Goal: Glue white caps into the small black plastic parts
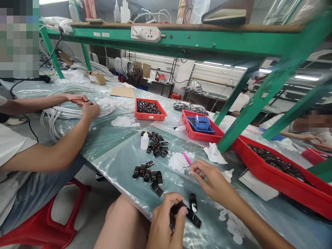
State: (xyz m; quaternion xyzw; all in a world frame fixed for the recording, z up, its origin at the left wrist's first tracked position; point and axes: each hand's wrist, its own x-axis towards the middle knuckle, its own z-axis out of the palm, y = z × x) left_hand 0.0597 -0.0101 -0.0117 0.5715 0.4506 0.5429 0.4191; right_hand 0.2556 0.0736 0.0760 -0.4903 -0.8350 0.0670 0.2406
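My left hand (167, 221), low at the table's edge, is closed around a small dark piece (178, 206), mostly hidden by my fingers. It looks like the glossy black casings nearby. Between the fingertips of my right hand (207, 174) is a slim pink stick (187, 158), its far end over a pile of small white bits (178, 162). Beside my left hand lie two black casings, one upright in view (193, 202) and one slanted (194, 219). A loose group of black casings (146, 175) lies further left, with more heaped behind a white squeeze bottle (144, 141).
Red trays (151, 117) of dark parts stand at the back and right (285, 185). A green frame post (249, 100) slants down beside them. Flat white pieces (236, 226) lie under my right forearm. On the left, a co-worker's hands (89, 107) hold red-handled scissors over coiled white cable (62, 112).
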